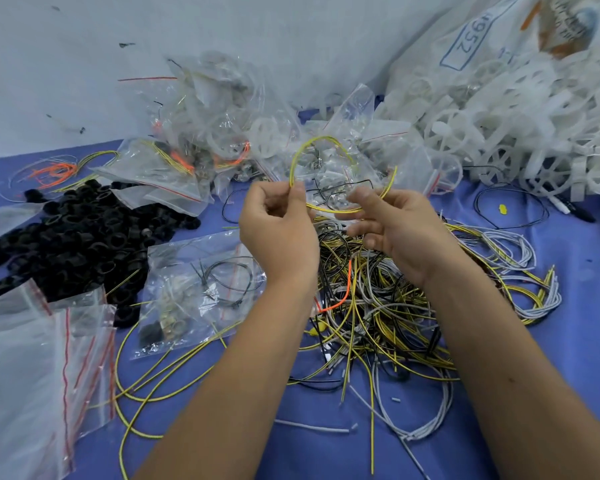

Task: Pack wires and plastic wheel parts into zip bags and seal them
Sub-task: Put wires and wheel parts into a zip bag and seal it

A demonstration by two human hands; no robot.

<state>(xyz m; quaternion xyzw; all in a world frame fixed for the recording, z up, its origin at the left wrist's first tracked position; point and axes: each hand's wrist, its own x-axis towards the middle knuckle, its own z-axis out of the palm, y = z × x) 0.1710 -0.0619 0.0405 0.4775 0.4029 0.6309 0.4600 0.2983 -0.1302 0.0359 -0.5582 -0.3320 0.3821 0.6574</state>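
A yellow wire [321,142] curves into a loop above the table. My left hand [279,233] pinches one end of the loop near the top of its fingers. My right hand [395,230] pinches the lower run of the same wire between thumb and forefinger, other fingers spread. Below both hands lies a tangled heap of yellow, grey and black wires [378,306]. A part-filled zip bag [194,292] with thin wires and small parts lies left of my left forearm. White plastic wheel parts [520,133] are heaped at the back right.
A pile of black rings [80,237] covers the left. Empty zip bags with red strips [42,368] lie at the near left. Filled bags [194,133] are heaped at the back centre against the wall. A large white sack [492,36] stands at the back right. Blue cloth [586,341] covers the table.
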